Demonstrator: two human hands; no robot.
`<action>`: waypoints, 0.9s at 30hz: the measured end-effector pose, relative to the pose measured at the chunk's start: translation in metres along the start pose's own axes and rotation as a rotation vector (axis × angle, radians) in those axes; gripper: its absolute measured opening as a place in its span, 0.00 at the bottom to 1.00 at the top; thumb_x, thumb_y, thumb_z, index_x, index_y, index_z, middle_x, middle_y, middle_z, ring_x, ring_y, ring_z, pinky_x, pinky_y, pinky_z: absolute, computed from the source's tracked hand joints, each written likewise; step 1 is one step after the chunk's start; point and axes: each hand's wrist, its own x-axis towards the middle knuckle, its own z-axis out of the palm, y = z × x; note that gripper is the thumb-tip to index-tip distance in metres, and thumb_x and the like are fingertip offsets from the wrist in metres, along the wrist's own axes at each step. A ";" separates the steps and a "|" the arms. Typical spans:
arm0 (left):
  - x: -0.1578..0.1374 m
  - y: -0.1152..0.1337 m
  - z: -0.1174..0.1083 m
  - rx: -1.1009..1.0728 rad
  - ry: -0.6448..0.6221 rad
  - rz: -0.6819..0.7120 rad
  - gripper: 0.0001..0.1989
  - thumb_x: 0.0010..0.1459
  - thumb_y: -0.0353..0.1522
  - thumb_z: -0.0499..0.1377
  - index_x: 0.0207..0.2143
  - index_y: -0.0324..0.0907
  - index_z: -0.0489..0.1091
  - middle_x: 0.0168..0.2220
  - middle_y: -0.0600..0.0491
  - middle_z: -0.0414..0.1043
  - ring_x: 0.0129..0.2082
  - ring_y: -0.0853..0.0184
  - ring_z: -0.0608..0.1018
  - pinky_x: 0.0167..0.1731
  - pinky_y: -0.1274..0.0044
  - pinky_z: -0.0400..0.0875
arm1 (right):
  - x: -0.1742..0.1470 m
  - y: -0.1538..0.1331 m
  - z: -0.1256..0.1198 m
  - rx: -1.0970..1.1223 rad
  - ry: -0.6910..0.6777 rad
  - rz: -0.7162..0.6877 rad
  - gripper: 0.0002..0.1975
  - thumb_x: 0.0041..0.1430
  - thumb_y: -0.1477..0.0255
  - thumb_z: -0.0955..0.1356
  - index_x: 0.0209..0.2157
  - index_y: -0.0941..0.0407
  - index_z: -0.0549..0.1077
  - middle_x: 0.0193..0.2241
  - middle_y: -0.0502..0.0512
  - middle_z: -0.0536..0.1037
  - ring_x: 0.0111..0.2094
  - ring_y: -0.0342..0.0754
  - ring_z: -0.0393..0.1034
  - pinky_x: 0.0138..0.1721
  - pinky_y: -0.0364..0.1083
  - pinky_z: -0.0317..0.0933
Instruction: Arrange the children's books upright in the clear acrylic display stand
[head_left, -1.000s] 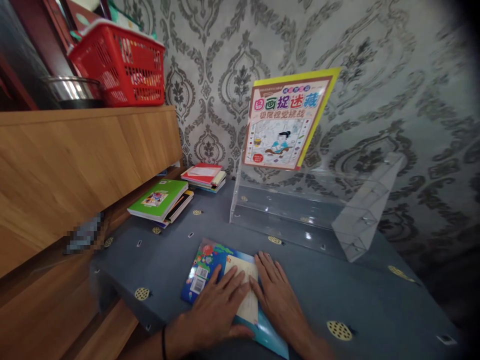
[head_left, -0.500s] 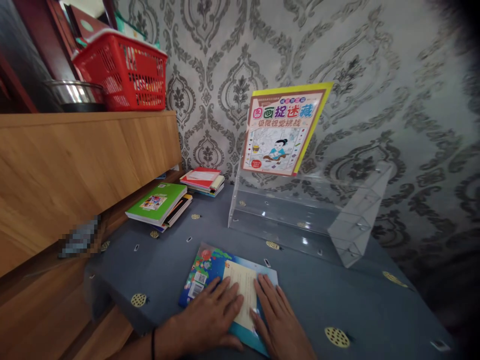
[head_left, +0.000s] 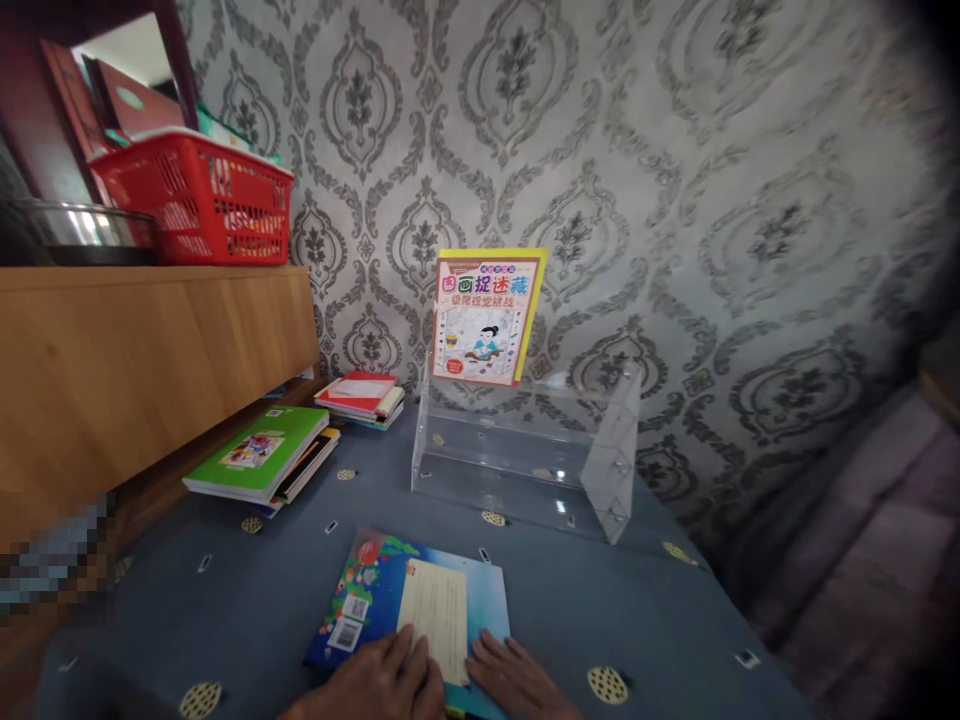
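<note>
A blue picture book [head_left: 487, 595] lies on the table with its back cover up, showing a cream text panel, a barcode and painted sea creatures. My left hand [head_left: 382, 680] rests on the lower part of the cover, fingers slightly bent and its thumb out of sight. On the lower right of the cover lies my right hand [head_left: 517, 682], fingers stretched out flat. Beyond the book stands a clear tiered display rack [head_left: 502, 455]. A yellow-edged book [head_left: 484, 335] with a drawn figure on its cover leans upright in the rack's top tier.
A green book [head_left: 262, 455] tops a stack at the left, and a red-topped stack [head_left: 360, 395] sits behind it. The wooden cabinet [head_left: 150, 350] carries a red basket [head_left: 225, 200] and a metal bowl [head_left: 90, 225]. A patterned grey-blue cloth [head_left: 555, 600] covers the table.
My view has tilted up and turned to the right. Both hands have slid down toward the book's near edge, uncovering more of the text panel. The rack and stacks stay put.
</note>
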 end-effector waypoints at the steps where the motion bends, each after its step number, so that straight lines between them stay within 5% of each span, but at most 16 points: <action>1: 0.004 -0.002 -0.001 -0.021 0.007 -0.013 0.15 0.69 0.40 0.51 0.37 0.39 0.70 0.31 0.49 0.78 0.33 0.65 0.81 0.25 0.78 0.70 | 0.003 0.002 -0.003 0.023 0.010 0.001 0.23 0.69 0.66 0.63 0.64 0.44 0.65 0.51 0.51 0.80 0.50 0.51 0.77 0.51 0.48 0.73; 7: 0.033 -0.018 -0.023 -0.182 -0.141 -0.115 0.11 0.70 0.33 0.49 0.32 0.42 0.63 0.22 0.57 0.70 0.20 0.69 0.74 0.20 0.77 0.63 | 0.016 0.008 -0.019 0.170 0.052 0.180 0.13 0.66 0.62 0.67 0.50 0.43 0.78 0.42 0.52 0.84 0.46 0.54 0.80 0.53 0.57 0.71; 13: 0.050 -0.042 -0.043 -0.351 -0.330 -0.227 0.09 0.70 0.35 0.50 0.36 0.42 0.63 0.26 0.57 0.75 0.24 0.69 0.76 0.23 0.77 0.61 | 0.028 0.027 -0.029 0.296 0.076 0.352 0.17 0.63 0.53 0.67 0.44 0.45 0.82 0.42 0.55 0.84 0.47 0.60 0.79 0.51 0.61 0.72; 18: 0.055 -0.067 -0.051 -0.472 -0.313 -0.416 0.17 0.72 0.35 0.42 0.35 0.41 0.67 0.25 0.55 0.73 0.23 0.70 0.73 0.25 0.77 0.60 | 0.050 0.036 -0.044 0.536 0.093 0.550 0.23 0.55 0.45 0.68 0.38 0.47 0.84 0.41 0.57 0.84 0.44 0.62 0.80 0.46 0.59 0.74; 22: 0.065 -0.092 -0.064 -0.719 -0.317 -0.649 0.21 0.72 0.38 0.40 0.31 0.42 0.67 0.25 0.56 0.69 0.25 0.71 0.71 0.28 0.79 0.60 | 0.070 0.035 -0.053 0.718 0.123 0.772 0.25 0.47 0.45 0.72 0.30 0.52 0.84 0.28 0.56 0.84 0.31 0.58 0.79 0.35 0.53 0.74; 27: 0.075 -0.118 -0.067 -0.941 -0.164 -0.962 0.22 0.66 0.44 0.46 0.22 0.43 0.60 0.21 0.59 0.59 0.23 0.71 0.64 0.27 0.78 0.56 | 0.094 0.027 -0.043 1.068 0.452 0.919 0.25 0.36 0.47 0.78 0.23 0.55 0.79 0.21 0.50 0.79 0.24 0.47 0.71 0.28 0.45 0.67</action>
